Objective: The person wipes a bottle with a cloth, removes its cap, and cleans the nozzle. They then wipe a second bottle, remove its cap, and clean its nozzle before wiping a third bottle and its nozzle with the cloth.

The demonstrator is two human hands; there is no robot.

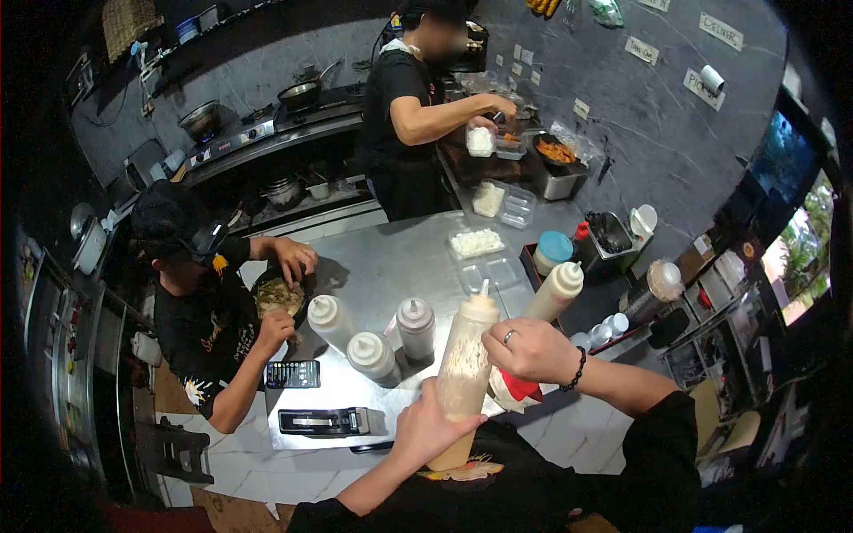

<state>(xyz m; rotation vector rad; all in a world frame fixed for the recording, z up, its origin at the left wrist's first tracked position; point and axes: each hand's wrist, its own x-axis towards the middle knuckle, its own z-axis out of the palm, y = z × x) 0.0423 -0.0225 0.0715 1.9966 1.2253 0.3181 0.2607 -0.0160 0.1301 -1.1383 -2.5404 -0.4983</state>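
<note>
A tall squeeze bottle (464,360) with cream-coloured sauce and a pointed nozzle stands nearly upright, close to my body. My left hand (434,425) is wrapped round its lower part. Beside its upper part is my right hand (531,349), wearing a ring, with its fingers curled; what they hold, if anything, is hidden. A red and white item (515,389) shows below my right hand. Just beyond it stands another cream squeeze bottle (557,289). Left of the held bottle are several more squeeze bottles (416,329) on the steel table (373,258).
A phone (293,374) and a black device (323,422) lie at the near left table edge. One co-worker (200,293) handles a food bowl (278,298) at left; another (410,107) works behind rice containers (477,242). A blue-lidded tub (554,249) stands right.
</note>
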